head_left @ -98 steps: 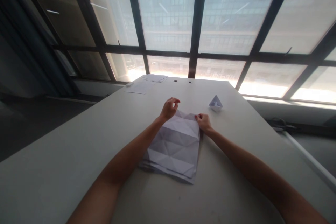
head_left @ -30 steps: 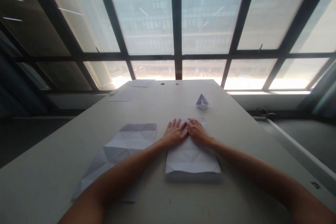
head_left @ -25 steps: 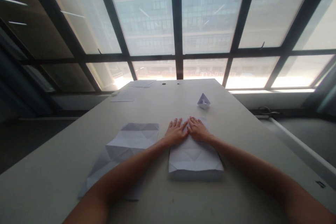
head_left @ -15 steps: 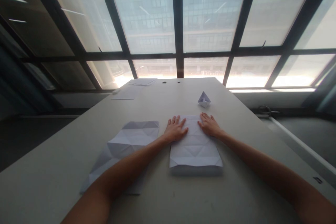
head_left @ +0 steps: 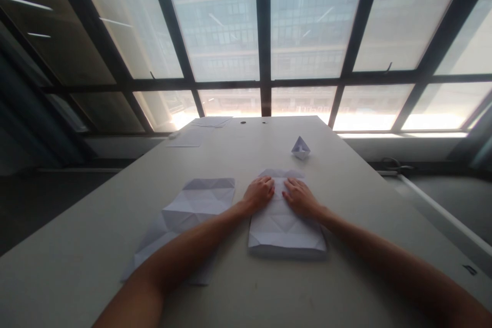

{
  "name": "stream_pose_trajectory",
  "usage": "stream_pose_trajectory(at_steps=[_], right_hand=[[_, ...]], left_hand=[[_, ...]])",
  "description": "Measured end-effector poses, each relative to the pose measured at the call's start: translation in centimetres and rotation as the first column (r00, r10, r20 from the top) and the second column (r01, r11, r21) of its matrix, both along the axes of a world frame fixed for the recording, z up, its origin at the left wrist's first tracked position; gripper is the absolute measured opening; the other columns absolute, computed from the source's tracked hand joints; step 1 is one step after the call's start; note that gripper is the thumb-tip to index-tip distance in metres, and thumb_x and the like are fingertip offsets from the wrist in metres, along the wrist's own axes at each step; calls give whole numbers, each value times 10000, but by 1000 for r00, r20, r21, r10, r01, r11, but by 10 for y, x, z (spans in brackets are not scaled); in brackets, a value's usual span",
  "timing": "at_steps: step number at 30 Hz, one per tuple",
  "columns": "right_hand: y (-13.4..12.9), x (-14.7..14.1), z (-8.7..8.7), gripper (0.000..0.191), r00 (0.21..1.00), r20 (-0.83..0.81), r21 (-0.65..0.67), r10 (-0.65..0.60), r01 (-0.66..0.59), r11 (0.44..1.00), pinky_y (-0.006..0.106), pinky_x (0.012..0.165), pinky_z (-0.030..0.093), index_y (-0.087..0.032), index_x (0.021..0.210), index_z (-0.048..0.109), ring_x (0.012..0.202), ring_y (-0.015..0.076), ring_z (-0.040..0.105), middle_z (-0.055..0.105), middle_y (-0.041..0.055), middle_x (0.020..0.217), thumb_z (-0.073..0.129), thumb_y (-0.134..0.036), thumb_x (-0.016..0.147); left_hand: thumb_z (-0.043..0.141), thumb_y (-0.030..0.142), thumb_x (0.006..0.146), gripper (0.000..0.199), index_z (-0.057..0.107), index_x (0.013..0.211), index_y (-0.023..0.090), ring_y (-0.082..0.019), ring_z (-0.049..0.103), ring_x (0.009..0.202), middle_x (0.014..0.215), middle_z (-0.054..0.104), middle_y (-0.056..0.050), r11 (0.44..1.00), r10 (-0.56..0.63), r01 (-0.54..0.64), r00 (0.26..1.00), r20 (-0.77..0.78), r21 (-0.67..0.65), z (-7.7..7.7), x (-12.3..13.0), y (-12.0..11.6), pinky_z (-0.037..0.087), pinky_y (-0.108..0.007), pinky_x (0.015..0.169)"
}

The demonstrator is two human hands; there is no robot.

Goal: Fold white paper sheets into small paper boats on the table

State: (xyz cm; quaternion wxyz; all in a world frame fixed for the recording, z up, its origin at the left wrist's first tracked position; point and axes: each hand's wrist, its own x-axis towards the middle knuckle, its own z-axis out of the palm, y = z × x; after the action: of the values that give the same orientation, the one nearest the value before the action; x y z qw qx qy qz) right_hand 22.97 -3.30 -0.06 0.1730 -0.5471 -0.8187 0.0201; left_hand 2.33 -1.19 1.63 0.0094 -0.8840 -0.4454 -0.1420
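A creased sheet of white paper (head_left: 285, 230) lies in front of me, its long sides folded in and its near edge raised a little. My left hand (head_left: 260, 192) rests on its far left part, fingers turned inward and laid on the surface. Opposite it, my right hand (head_left: 302, 197) lies on the far right part with fingers stretched toward the middle. A narrow gap separates the two sets of fingertips. Neither hand visibly pinches the paper, whose far end shows beyond the fingers. Left of it, a second creased sheet (head_left: 200, 205) is partly covered by my left forearm.
Past my right hand stands a small folded paper boat (head_left: 300, 148). Flat white sheets (head_left: 184, 138) lie at the far left of the long white table (head_left: 249, 154). Behind the table's far end rise large windows with dark frames (head_left: 265, 36).
Both hands have drawn slightly nearer along the paper, and their fingers are closer together than when they were spread. The paper's far end now shows beyond them. The view has shifted a little.
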Motion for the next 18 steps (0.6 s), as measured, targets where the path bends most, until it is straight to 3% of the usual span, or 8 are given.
stream_pose_trajectory(at_steps=[2, 8, 18], right_hand=[[1, -2, -3, 565, 1000, 14, -23, 17, -17, 1000, 418, 1159, 255, -96, 1452, 471, 1409, 295, 378, 423, 190, 1523, 411, -406, 984], [10, 6, -5, 581, 1000, 26, -78, -17, 19, 997, 440, 1186, 199, -79, 1477, 429, 1466, 283, 283, 345, 187, 1569, 363, -406, 1001], [6, 6, -1, 607, 1000, 1, -79, -21, 21, 997, 442, 1192, 182, -66, 1484, 413, 1469, 284, 279, 345, 210, 1562, 379, -418, 990]], left_hand=[[389, 354, 1007, 417, 554, 1355, 195, -236, 466, 1349, 1421, 543, -118, 998, -38, 38, 999, -6, -41, -2, 0, 0, 314, -372, 1152], [350, 707, 944, 803, 212, 1579, 233, -322, 158, 1505, 1627, 188, -146, 968, -205, 185, 973, -105, -171, -2, -6, -1, 130, -514, 1197], [339, 786, 894, 859, 205, 1580, 286, -298, 84, 1521, 1640, 119, -115, 967, -169, 143, 979, -115, -211, -2, -24, 1, 39, -521, 1198]])
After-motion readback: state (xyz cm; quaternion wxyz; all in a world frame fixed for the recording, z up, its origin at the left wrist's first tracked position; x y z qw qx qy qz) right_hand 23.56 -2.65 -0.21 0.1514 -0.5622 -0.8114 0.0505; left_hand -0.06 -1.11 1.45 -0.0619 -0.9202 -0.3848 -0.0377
